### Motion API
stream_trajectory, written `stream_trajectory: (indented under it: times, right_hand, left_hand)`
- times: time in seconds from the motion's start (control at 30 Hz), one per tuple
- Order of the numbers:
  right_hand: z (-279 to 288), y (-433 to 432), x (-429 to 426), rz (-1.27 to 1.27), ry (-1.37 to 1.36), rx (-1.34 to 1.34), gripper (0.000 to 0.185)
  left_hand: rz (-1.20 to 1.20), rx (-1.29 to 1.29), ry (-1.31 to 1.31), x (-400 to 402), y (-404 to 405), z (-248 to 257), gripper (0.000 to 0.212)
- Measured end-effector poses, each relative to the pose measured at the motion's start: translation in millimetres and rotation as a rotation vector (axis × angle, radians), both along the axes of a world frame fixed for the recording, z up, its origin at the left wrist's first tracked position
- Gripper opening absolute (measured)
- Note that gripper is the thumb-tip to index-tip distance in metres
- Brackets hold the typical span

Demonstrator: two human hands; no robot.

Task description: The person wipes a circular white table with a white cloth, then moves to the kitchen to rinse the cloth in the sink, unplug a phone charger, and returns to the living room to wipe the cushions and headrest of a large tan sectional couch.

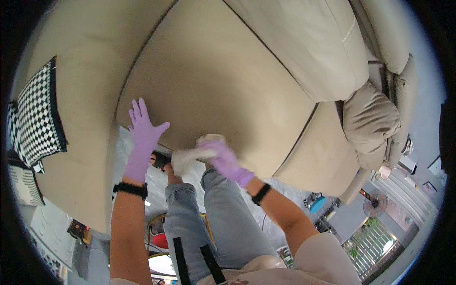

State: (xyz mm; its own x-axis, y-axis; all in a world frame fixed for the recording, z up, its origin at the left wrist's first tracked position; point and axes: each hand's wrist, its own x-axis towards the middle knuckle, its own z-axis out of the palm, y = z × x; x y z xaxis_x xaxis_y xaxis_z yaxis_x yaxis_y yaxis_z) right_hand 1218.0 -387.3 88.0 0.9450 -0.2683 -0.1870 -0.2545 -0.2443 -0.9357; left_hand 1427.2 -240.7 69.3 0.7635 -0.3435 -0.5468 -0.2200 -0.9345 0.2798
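Both hands wear light purple rubber gloves, with a black band on each wrist. My left hand [145, 130] is spread flat with its fingers apart, over the front left corner of a beige sofa seat cushion [213, 82]. A pale cloth [188, 158], blurred, is in the grip of my right hand [222, 156] at the cushion's front edge. One end of the cloth hangs down towards my leg. Some fingers of the right hand are hidden by blur and the cloth.
A beige back cushion [302, 46] leans behind the seat, and a wrinkled brown pillow [372, 123] sits to the right. Black-and-white checked cushions [39, 114] lie on the left section. An electric fan [374, 202] stands at far right. Behind my legs is a round-topped table [162, 264].
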Motion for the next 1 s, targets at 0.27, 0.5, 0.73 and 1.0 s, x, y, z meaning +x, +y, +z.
stream_trajectory:
  times: [0.27, 0.5, 0.73, 1.0]
  right_hand:
    - [-21, -258, -80, -0.384, 0.476, -0.906, 0.059]
    - [-48, -111, -156, -0.302, 0.697, -0.743, 0.066]
    - [-2, 38, -263, 0.15, 0.625, -0.186, 0.051]
    - [-1, 13, -190, -0.459, 0.554, 0.279, 0.028]
  left_hand:
    - [-0.002, 0.17, 0.106, -4, -35, -23, 0.115]
    - [-0.038, 0.282, 0.121, 0, -36, -33, 0.119]
    - [-0.114, 0.347, 0.093, 2, -34, -22, 0.118]
    - [-0.099, 0.085, 0.134, 1, -22, 26, 0.101]
